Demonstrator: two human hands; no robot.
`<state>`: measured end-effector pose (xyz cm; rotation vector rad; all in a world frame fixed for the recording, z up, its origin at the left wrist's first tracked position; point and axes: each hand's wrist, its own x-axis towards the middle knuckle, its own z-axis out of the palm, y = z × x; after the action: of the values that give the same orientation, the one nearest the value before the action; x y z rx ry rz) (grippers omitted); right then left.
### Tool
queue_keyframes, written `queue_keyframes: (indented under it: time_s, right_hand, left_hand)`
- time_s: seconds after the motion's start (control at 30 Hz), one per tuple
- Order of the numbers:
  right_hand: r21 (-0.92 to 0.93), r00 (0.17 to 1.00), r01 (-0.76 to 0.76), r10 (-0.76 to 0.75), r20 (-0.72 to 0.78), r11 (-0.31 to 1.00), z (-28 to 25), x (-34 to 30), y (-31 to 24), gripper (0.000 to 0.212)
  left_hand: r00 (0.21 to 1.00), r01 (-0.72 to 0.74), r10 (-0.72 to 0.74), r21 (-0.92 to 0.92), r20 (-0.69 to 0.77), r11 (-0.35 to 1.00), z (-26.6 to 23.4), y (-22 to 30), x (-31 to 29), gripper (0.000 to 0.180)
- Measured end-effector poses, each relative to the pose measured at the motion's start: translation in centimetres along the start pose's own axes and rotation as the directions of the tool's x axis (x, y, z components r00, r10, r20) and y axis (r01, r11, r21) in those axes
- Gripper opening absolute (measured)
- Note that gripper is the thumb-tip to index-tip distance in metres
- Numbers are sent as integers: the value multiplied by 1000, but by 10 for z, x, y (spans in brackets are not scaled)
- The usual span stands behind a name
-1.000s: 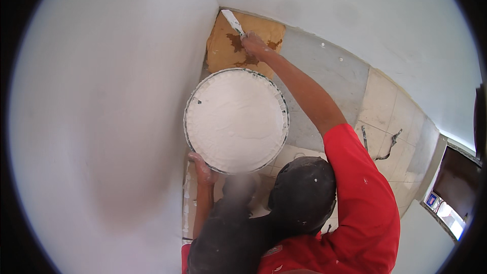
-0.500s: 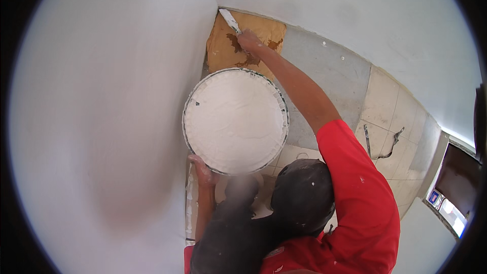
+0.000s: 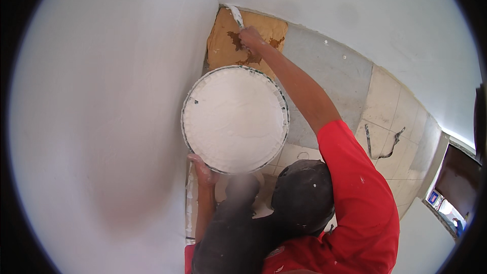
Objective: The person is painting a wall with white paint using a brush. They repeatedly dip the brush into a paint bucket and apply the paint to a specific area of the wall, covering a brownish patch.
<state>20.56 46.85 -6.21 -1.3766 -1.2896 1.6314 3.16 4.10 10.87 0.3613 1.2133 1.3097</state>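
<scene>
My right hand (image 3: 252, 39) is stretched out to the far corner and closed round the handle of a putty knife (image 3: 236, 15). The knife's blade, smeared white, meets the foot of the far wall. A large round tub (image 3: 287, 116) with a dark, paste-crusted rim is nearer to me. White paste (image 3: 236, 116) fills its top almost to the edge. At its near left side my left hand (image 3: 204, 172), dusted white, grips the tub; some of its fingers are hidden under the rim.
An orange-brown sheet (image 3: 220, 45) with dark stains lies in the corner. White walls (image 3: 111, 96) rise at left and far side. Grey flooring (image 3: 329, 76) and beige tiles (image 3: 385, 106) lie to the right, with a dark strap (image 3: 390, 151) on the tiles.
My right hand has turned the putty knife, its blade shifting right along the far wall's foot, away from the corner. The tub and my left hand stay nearly where they were.
</scene>
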Motion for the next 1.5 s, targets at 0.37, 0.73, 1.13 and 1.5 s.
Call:
queue_keyframes:
  time_s: [0.37,0.73,1.13,1.5]
  right_hand:
    - [193,980,-201,198,30,961,4,-52,-41,23]
    - [-140,994,106,-102,31,984,-1,60,81,24]
    - [-58,906,424,-424,8,904,-32,38,85,19]
    - [349,978,-207,198,62,914,14,0,-14,18]
  left_hand:
    - [1000,30,-30,-8,2,1000,2,-3,10,94]
    - [999,37,-35,-65,21,997,11,-5,10,89]
    - [996,69,-65,-54,59,996,28,-5,22,91]
    - [996,-35,34,19,85,999,1,1,3,94]
